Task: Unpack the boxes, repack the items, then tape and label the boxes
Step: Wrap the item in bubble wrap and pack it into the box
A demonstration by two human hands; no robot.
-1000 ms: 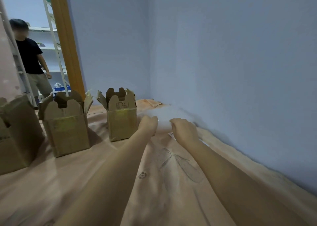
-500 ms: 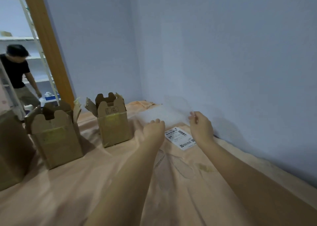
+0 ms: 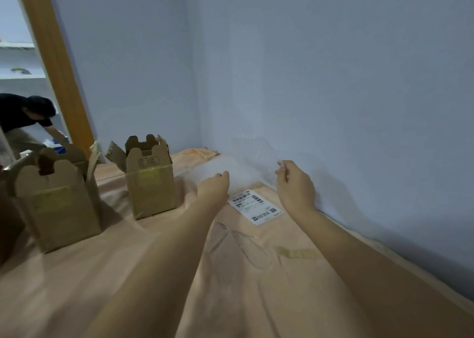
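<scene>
Hands first: my right hand (image 3: 295,186) pinches the bubble wrap (image 3: 241,166) just beyond the shipping label (image 3: 255,206); my left hand (image 3: 214,186) grips its other edge.

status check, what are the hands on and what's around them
Right hand pinching bubble wrap corner. Left hand on its near edge. Shipping label flat below. Two open boxes left, clear.
</scene>
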